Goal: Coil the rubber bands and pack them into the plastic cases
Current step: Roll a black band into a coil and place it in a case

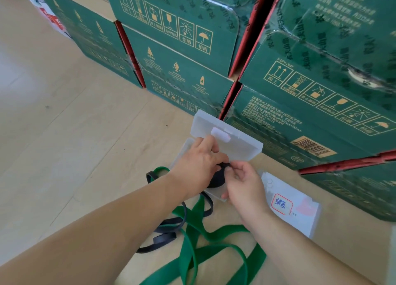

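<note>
Nearest the lens, below both wrists: green rubber band (pixel 222 229), uncoiled, sprawled in wide flat loops over the floor (pixel 64 134). Looming beyond the grip, stacked green cartons (pixel 321 91) printed with handling symbols. Directly under the grip, open plastic case (pixel 186 148), clear lid (pixel 235 139) tipped back towards the cartons. Just right of the right hand, second plastic case (pixel 293 203), shut, bearing a red-bordered handwritten label (pixel 281 203). Below the left wrist, loose black band (pixel 165 238) tangled across the green one. Inside the open case, black coil (pixel 217 178), wound tight. Left hand (pixel 199 164) curled down over the coil's top, clamping it in place. Right hand (pixel 242 177) pinching the coil's free end between thumb and forefinger, on the side nearest the lid.

Handling, as a judgement: light, soft, springy rubber, grippy rather than slick, apt to spring open once let go. Best pinned flat across the wound face, tail pinched close to the coil, then tucked in ahead of closing. Nothing fragile here.

Hard to make out:
- most of the coil and the case's tray, covered by the left palm
- left fingertips, lost at the lid edge
- any join between loose black band and coil
- contents of the shut case
- the green band's lower loops, cut by the frame
</note>
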`<state>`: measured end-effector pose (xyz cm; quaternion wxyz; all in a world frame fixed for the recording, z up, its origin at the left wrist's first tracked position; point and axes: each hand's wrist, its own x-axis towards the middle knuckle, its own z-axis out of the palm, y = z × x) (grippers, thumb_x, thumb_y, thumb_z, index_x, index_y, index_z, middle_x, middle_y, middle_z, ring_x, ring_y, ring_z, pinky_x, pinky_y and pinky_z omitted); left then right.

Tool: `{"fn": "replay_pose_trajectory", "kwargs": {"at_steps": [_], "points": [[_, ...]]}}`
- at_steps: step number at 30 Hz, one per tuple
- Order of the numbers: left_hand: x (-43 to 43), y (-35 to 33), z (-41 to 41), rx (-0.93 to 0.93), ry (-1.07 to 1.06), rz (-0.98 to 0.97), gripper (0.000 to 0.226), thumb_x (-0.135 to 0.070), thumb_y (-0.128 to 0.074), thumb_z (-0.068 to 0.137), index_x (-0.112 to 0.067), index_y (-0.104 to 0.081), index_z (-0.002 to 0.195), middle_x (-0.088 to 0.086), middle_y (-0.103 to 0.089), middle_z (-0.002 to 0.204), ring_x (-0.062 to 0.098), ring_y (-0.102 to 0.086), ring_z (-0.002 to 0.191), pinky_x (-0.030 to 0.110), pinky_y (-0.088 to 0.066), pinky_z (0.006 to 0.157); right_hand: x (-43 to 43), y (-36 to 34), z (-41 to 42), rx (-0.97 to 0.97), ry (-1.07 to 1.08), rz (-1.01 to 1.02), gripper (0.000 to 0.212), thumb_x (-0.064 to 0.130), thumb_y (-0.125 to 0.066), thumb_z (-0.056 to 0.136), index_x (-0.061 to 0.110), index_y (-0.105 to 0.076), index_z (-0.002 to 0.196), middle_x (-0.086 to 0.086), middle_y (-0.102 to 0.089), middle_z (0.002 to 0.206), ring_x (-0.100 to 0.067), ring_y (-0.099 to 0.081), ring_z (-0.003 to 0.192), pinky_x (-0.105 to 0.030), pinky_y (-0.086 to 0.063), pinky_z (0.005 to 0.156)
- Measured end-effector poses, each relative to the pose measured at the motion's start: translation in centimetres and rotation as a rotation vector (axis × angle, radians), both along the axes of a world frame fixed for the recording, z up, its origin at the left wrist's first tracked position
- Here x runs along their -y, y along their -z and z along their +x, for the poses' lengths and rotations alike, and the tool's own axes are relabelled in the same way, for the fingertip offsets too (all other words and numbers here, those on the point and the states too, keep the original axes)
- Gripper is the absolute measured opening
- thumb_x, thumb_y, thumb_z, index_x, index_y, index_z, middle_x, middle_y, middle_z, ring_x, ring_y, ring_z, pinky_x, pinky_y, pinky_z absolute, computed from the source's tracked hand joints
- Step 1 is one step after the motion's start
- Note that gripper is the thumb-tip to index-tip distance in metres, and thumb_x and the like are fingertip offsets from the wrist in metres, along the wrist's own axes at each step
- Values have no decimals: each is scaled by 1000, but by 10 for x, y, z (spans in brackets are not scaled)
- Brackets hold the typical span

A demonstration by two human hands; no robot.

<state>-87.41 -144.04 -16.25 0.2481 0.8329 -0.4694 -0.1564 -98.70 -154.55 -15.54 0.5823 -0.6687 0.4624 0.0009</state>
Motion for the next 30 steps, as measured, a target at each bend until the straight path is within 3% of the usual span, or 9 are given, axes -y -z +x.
{"fn": "replay_pose_trajectory", "kwargs": {"at_steps": [5, 8, 12, 15, 18, 21, 23, 27, 30], "points": [[-1, 1, 10, -143, -25, -19, 29, -12, -64, 95, -25, -74, 118, 5, -51, 108, 29, -49, 98, 39, -44, 92, -2, 4, 2, 13, -13, 3, 15, 21, -60, 101, 27, -53, 113, 10, -73, 105, -16, -56, 37, -29, -49, 51], [1, 3, 11, -175, -58, -73, 29, -11, -66, 95, -24, -76, 119, -2, -49, 103, 27, -51, 97, 35, -44, 92, 2, 3, 4, 40, -25, -47, 21, 17, -62, 101, 29, -52, 115, 3, -70, 97, -18, -58, 46, -25, -48, 45], [4, 2, 11, -168, -50, -84, 28, -11, -66, 95, -24, -77, 117, 4, -58, 104, 29, -55, 97, 42, -48, 90, 3, 9, 1, 51, -96, -149, 36, 17, -64, 98, 47, -50, 111, -1, -69, 87, -24, -65, 65, -39, -57, 64], [5, -2, 7, -78, -37, -54, 31, -13, -63, 96, -31, -76, 118, 2, -63, 103, 29, -52, 97, 43, -51, 81, 3, 9, 0, 45, -119, -176, 29, 16, -63, 99, 42, -53, 104, 1, -68, 86, -25, -67, 75, -43, -58, 68], [3, 0, 3, -38, -70, -51, 31, -10, -64, 92, -26, -75, 116, -1, -68, 103, 27, -54, 96, 44, -52, 81, 3, 11, 1, 60, -134, -219, 18, 12, -63, 98, 29, -58, 99, 7, -68, 83, -7, -65, 76, -32, -55, 69], [-4, 4, 1, -84, -117, -62, 34, -6, -67, 87, -21, -71, 117, -3, -70, 111, 25, -58, 100, 41, -52, 89, 4, 10, 0, 56, -172, -262, 8, 10, -63, 99, 17, -63, 102, 12, -68, 83, 10, -62, 77, -10, -47, 67], [-10, 8, 0, -79, -106, -85, 37, -6, -67, 87, -22, -71, 121, -2, -66, 116, 26, -58, 101, 39, -52, 90, 5, 9, 1, 35, -197, -301, 9, 11, -62, 99, 17, -65, 105, 13, -69, 83, 10, -62, 78, -7, -47, 67], [-15, 13, -4, -26, -117, -40, 40, -11, -60, 92, -26, -65, 129, 1, -58, 117, 27, -55, 105, 44, -56, 83, 1, 8, 7, -29, -231, -386, 14, 17, -58, 101, 20, -67, 112, 3, -74, 93, -19, -67, 89, -34, -55, 79], [-16, 12, -6, 12, -95, 1, 42, -14, -52, 94, -29, -64, 131, -1, -59, 117, 27, -56, 107, 43, -57, 81, 0, 9, 8, -62, -247, -415, 13, 17, -58, 101, 21, -68, 109, -1, -75, 94, -26, -68, 90, -38, -55, 78]]}}
